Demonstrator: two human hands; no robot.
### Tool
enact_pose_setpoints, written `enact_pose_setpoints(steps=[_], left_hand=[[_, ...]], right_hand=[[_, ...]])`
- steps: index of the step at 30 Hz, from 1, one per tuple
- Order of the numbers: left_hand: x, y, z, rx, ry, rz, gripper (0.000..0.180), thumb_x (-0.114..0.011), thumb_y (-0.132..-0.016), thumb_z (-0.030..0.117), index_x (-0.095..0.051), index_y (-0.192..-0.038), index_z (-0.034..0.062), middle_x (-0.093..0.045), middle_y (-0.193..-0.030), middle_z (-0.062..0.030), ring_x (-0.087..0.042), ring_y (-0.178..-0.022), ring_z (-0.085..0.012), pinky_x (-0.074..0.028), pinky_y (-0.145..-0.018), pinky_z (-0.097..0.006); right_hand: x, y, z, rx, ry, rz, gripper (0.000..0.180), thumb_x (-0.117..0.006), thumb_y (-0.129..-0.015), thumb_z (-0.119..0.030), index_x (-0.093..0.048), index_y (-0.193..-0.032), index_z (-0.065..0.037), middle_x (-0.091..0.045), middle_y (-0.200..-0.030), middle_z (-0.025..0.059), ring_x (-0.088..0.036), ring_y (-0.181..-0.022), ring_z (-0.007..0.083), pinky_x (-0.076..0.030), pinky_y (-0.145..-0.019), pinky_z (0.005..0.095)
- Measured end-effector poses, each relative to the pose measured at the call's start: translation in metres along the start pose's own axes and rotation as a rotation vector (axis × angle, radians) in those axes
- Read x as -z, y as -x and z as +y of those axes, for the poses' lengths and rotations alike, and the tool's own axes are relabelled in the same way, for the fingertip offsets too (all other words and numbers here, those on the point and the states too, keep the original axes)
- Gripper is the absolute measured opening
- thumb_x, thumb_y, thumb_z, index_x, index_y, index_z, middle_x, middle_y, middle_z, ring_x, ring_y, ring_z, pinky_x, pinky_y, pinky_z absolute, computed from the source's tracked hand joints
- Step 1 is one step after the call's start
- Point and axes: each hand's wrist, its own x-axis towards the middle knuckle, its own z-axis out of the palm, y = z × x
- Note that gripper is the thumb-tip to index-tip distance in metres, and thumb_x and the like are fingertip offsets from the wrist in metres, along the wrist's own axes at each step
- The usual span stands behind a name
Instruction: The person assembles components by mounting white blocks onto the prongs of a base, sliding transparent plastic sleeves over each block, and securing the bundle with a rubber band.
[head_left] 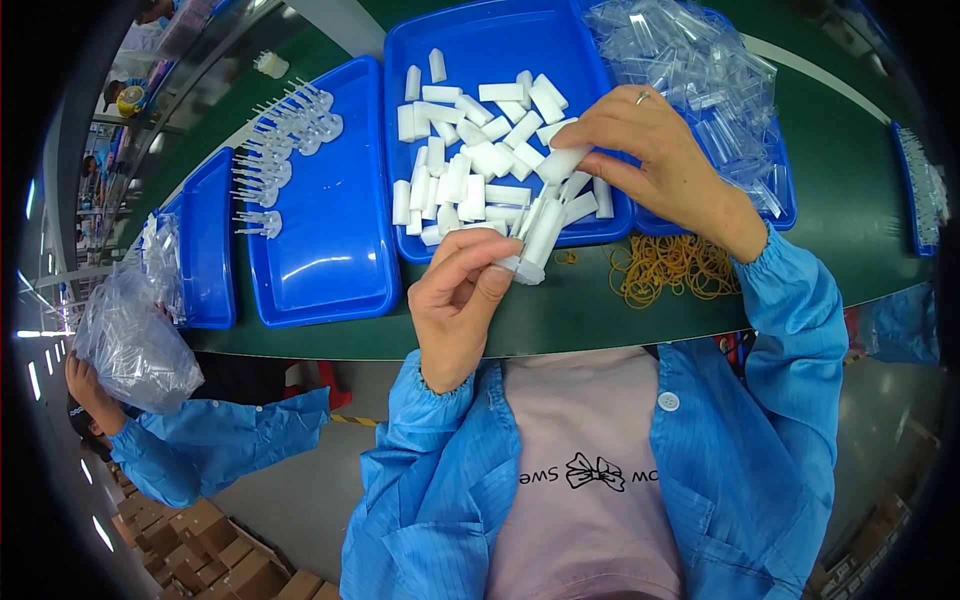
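My left hand (450,305) pinches a clear plastic pronged holder (524,268) by its flat base, prongs pointing up and away. At least one white block (543,230) stands among the prongs; my fingers hide part of it. Just above, my right hand (655,150) grips another white block (563,163) between thumb and fingers, close to the prong tips. Both hands are over the near edge of a blue tray (470,45) where several loose white blocks (487,160) lie heaped.
Left of it, a blue tray (325,270) carries rows of clear pronged holders (262,222). At right are a tray of clear plastic sleeves (690,75) and a pile of yellow rubber bands (670,270). A co-worker's hand (92,397) holds a plastic bag (140,345) at far left.
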Motion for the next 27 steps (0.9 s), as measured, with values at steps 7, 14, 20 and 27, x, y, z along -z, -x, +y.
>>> enact_pose_setpoints(steps=[7,14,20,27], left_hand=[[0.001,-0.001,0.003,0.03,0.045,-0.034,0.018,-0.061,-0.086,0.002,-0.064,-0.104,-0.0024,-0.054,-0.104,-0.0068,-0.055,-0.088,-0.0108,-0.044,-0.076,-0.021],[-0.002,0.0,0.009,-0.009,-0.076,-0.057,0.018,-0.063,-0.083,0.0,-0.067,-0.1,-0.0011,-0.057,-0.101,-0.0084,-0.057,-0.087,-0.0141,-0.046,-0.075,-0.023],[-0.013,0.0,0.023,-0.189,-0.361,-0.077,0.025,-0.064,-0.076,-0.009,-0.069,-0.097,0.0023,-0.058,-0.094,-0.0088,-0.058,-0.082,-0.0169,-0.048,-0.069,-0.024],[-0.013,0.001,0.021,-0.246,-0.429,-0.109,0.025,-0.064,-0.075,-0.01,-0.07,-0.096,0.0025,-0.057,-0.094,-0.0086,-0.058,-0.078,-0.0159,-0.048,-0.066,-0.024]], right_hand=[[0.003,0.001,-0.009,-0.119,-0.355,-0.093,0.026,-0.064,-0.081,-0.011,-0.065,-0.107,-0.01,-0.063,-0.09,0.0055,-0.059,-0.083,0.0187,-0.044,-0.079,0.0318],[0.007,-0.004,-0.012,-0.491,-0.979,-0.124,0.023,-0.059,-0.088,-0.015,-0.064,-0.108,-0.005,-0.064,-0.096,0.0041,-0.059,-0.09,0.0116,-0.045,-0.081,0.0238],[0.005,-0.002,-0.011,-0.705,-1.166,-0.136,0.029,-0.068,-0.082,-0.02,-0.062,-0.105,-0.002,-0.064,-0.094,0.0065,-0.059,-0.089,0.0115,-0.046,-0.082,0.023],[0.007,0.002,-0.013,-0.716,-1.206,-0.115,0.028,-0.07,-0.081,-0.021,-0.062,-0.102,-0.003,-0.064,-0.094,0.0055,-0.059,-0.088,0.0108,-0.045,-0.081,0.0226]])
